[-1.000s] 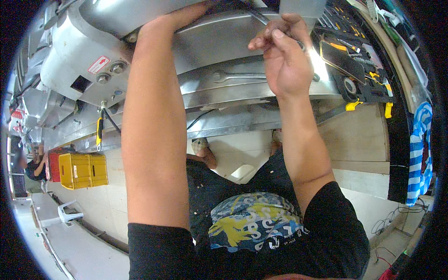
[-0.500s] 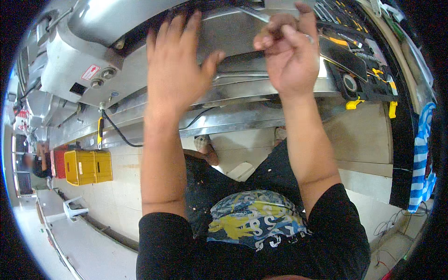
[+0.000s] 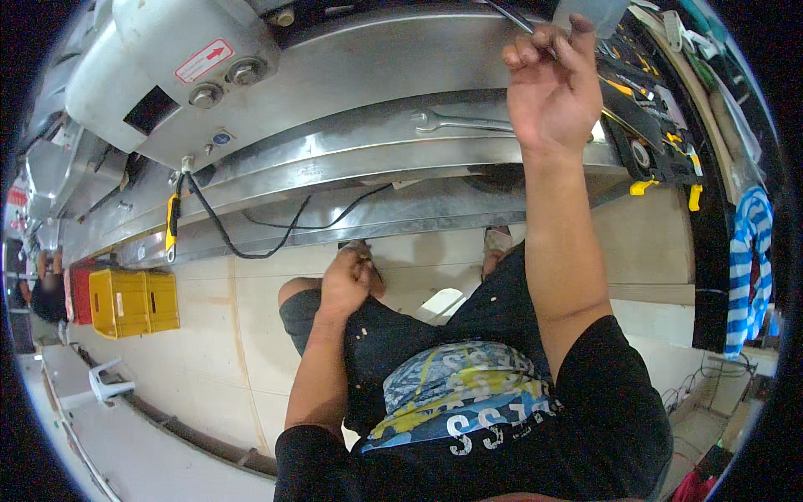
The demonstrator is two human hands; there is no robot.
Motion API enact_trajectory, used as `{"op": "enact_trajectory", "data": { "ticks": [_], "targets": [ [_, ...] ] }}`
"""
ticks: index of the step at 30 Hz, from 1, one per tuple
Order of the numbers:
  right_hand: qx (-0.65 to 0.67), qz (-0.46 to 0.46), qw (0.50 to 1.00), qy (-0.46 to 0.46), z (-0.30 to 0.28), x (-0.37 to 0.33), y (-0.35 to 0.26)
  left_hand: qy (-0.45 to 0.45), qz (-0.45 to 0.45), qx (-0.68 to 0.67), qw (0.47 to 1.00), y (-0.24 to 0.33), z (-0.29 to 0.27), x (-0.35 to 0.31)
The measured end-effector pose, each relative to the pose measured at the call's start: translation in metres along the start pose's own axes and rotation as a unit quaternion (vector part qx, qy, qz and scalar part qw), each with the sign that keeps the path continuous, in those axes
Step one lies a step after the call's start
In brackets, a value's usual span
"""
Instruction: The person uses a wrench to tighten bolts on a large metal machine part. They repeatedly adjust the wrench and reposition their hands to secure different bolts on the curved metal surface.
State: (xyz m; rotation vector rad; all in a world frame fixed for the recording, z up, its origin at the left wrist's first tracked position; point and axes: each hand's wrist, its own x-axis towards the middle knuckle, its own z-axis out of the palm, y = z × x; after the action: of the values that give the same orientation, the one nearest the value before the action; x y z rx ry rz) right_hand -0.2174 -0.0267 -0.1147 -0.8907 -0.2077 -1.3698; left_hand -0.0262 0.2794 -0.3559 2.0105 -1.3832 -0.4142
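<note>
My right hand point(image 3: 552, 100) is raised over the steel bench, its fingers curled round a slim metal rod-like tool point(image 3: 512, 15). Only part of that tool shows, so its exact kind is unclear. Below and left of this hand, a combination wrench point(image 3: 460, 123) lies on the bench ledge, its far end reaching toward my wrist. My left hand point(image 3: 345, 283) is down by my left knee, away from the bench, with its fingers closed. Whether anything is inside them, I cannot make out.
A grey machine housing point(image 3: 180, 75) with two bolts stands at the left on the steel bench point(image 3: 360, 63). A cable and a yellow-black handled tool point(image 3: 173, 222) hang below. Tools fill a black tray point(image 3: 661, 151) at right. Yellow crates point(image 3: 134, 301) and another person point(image 3: 48, 297) are far left.
My left hand has dropped from above the bench to my knee and closed. My right hand has shifted slightly right. The view has moved, and the wrench on the ledge now shows clearly.
</note>
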Motion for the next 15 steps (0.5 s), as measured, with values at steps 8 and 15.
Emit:
{"op": "enact_trajectory", "data": {
  "ticks": [8,15],
  "targets": [
    [-0.104,-0.043,0.994,0.015,0.037,-0.014,0.005,-0.162,-0.068,-0.088,0.980,-0.053,0.007,0.005],
    [-0.118,-0.049,0.992,0.014,0.034,-0.020,0.011,-0.124,-0.094,-0.123,0.980,-0.055,-0.001,0.003]
  ]
}}
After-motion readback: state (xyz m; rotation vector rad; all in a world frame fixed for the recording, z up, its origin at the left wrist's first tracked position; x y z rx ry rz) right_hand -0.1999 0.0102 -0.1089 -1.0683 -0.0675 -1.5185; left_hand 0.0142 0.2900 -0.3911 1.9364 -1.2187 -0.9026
